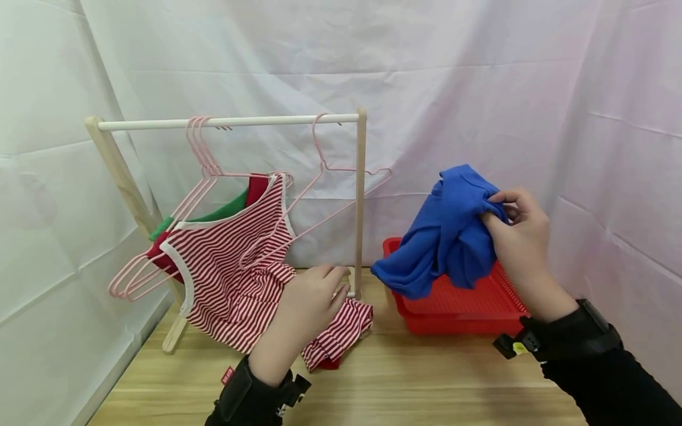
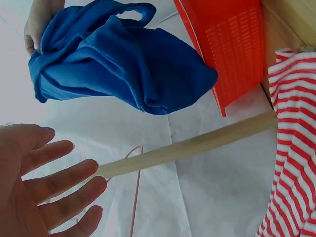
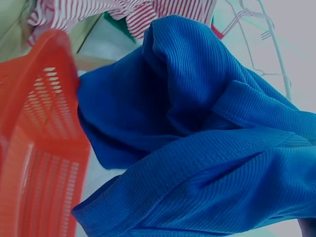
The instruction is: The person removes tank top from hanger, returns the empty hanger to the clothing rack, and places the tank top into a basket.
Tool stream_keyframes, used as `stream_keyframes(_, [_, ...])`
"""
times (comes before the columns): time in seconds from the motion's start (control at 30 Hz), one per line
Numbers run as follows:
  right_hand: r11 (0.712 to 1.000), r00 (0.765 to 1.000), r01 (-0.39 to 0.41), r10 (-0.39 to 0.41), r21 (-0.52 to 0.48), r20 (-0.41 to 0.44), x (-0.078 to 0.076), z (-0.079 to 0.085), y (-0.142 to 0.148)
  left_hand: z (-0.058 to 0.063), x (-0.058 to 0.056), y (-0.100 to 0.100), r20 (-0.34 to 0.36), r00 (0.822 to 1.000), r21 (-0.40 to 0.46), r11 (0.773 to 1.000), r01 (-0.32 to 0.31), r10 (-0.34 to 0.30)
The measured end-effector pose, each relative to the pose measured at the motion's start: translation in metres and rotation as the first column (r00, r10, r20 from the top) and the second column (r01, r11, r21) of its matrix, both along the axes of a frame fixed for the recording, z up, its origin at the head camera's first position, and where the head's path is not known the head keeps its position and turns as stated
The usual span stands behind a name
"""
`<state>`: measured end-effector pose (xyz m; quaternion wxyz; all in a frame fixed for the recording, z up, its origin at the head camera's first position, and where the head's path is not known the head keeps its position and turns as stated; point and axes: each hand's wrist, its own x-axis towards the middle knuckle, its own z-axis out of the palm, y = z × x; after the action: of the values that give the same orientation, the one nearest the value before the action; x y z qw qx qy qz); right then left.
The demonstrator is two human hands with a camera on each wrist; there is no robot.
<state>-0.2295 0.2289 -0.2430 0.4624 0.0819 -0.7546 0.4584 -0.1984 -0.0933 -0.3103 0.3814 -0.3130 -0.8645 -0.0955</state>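
A bunched blue garment (image 1: 453, 231) hangs from my right hand (image 1: 519, 242), which pinches its upper edge between thumb and fingers above the red basket. In the right wrist view the ribbed blue cloth (image 3: 197, 163) fills most of the picture. My left hand (image 1: 311, 302) is held in front of a red-and-white striped garment (image 1: 234, 260) on the rack. The left wrist view shows that hand (image 2: 54, 187) with its fingers spread and nothing in them. A bare pink hanger (image 1: 322, 168) hangs at the right end of the rail.
A wooden rack with a white rail (image 1: 266, 120) stands at the left on the wooden table (image 1: 415, 378). Several pink hangers (image 1: 205, 154) crowd together there, with green cloth (image 1: 229, 208) behind the striped garment. The red plastic basket (image 1: 458, 322) sits to the right.
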Motion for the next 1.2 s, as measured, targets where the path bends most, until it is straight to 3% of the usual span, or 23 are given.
stream_keyframes(0.3, [0.998, 0.998, 0.061, -0.061, -0.007, 0.027, 0.004, -0.007, 0.023, -0.004, 0.0, 0.013, 0.017, 1.0, 0.004, 1.0, 0.025, -0.025])
stream_keyframes(0.6, [0.993, 0.988, 0.117, -0.114, -0.02, 0.106, 0.004, -0.012, 0.035, -0.011, -0.001, 0.022, 0.025, 0.999, -0.001, 0.999, 0.046, -0.046])
stream_keyframes(1.0, [0.984, 0.979, 0.15, -0.162, 0.1, 0.122, -0.014, -0.042, 0.02, -0.014, -0.001, 0.019, 0.011, 0.998, 0.013, 0.998, 0.059, -0.059])
stream_keyframes(1.2, [0.987, 0.984, 0.118, -0.131, 0.108, 0.122, -0.026, -0.057, 0.011, -0.016, -0.002, 0.018, 0.013, 0.998, 0.022, 0.998, 0.059, -0.059])
